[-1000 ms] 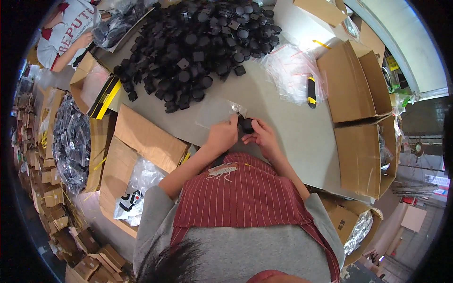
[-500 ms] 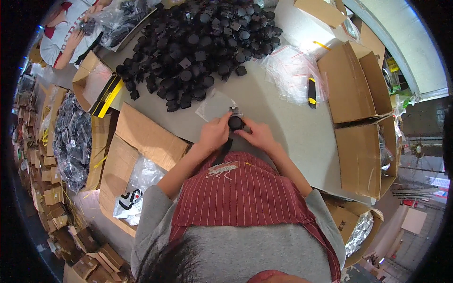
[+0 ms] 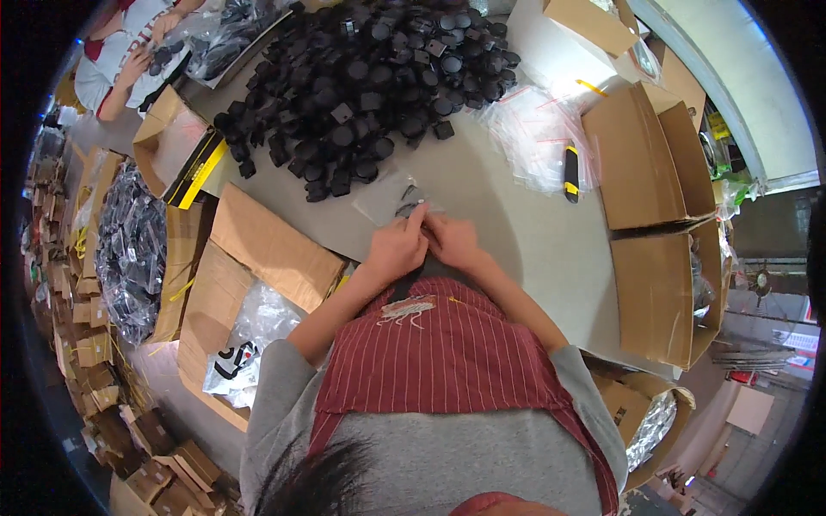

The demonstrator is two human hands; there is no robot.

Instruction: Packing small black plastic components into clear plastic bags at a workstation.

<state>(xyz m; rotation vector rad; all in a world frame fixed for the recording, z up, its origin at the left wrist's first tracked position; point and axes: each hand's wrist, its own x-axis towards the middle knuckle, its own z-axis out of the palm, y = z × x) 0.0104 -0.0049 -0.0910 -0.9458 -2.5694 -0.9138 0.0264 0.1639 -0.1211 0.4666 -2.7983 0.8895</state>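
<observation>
Nearest, at lower centre, is a red striped apron (image 3: 430, 357) worn over grey sleeves. Just beyond it, at the centre of the frame, the left hand (image 3: 397, 249) and right hand (image 3: 453, 242) meet with fingers bent inward and tips together. A small dark piece (image 3: 408, 207) shows at the left fingertips, over or inside a clear bag (image 3: 379, 201) lying on the counter (image 3: 551, 258); which of the two, I cannot tell. The hands cover most of the contact, so whether either has a closed grip cannot be confirmed. Working low and close to the body probably steadies small, slippery items against the counter.

Left of the left forearm, an open carton (image 3: 275, 245) contains crumpled clear plastic (image 3: 271, 314); its flap reaches the counter's edge.

Right of centre, flat clear bags (image 3: 532, 129) lie loosely heaped, presumably for easy reach. A yellow-and-black cutter (image 3: 571, 172) rests on their right side, perhaps keeping them from sliding. Two brown cartons (image 3: 632, 163) stand along the right edge.

Farther off, at upper centre, black pieces (image 3: 344, 112) form a broad pile, likely left loose so single ones can be picked out. At upper left, a co-worker (image 3: 112, 73) handles bagged dark goods (image 3: 225, 39).
</observation>
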